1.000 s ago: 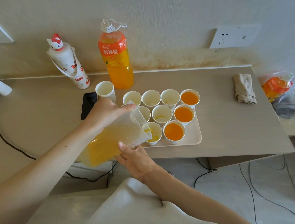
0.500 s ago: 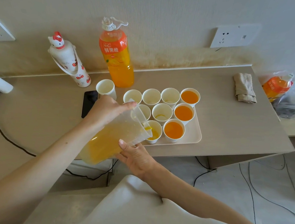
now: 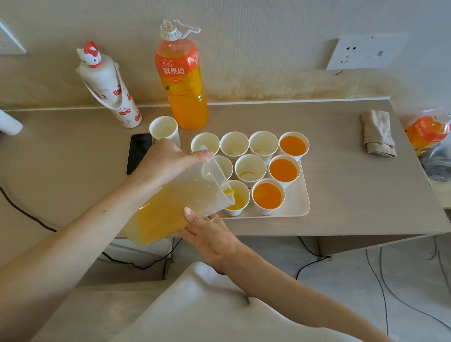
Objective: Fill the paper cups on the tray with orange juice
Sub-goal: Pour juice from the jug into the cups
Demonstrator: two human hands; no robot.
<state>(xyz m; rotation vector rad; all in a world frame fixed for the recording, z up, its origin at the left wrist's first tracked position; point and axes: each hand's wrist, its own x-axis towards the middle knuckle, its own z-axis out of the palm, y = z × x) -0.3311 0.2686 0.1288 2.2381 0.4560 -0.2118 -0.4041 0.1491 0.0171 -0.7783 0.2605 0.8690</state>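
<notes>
The fingers of the left hand are clamped over the upper side of a clear plastic jug of orange juice, just behind its rim. The right hand cradles the same jug from below with its thumb pressed against the wall. Its other fingers are hidden underneath.

The jug is tipped well over, its spout dipping into the front-left white paper cup, which holds a little juice. That cup stands on a cream rectangular plastic tray near the front edge of the pale wooden bench. It is one of nine cups in three rows. The three full cups run down the tray's right side, the middle cup has a trace of juice at the bottom, and the rest look empty, one half hidden behind the jug.

Off the tray, a lone white paper cup stands beside a black phone. Behind it, against the wall, is a tall orange-labelled juice bottle. A white cat-topped flask leans further left, and a folded beige cloth lies far right.
</notes>
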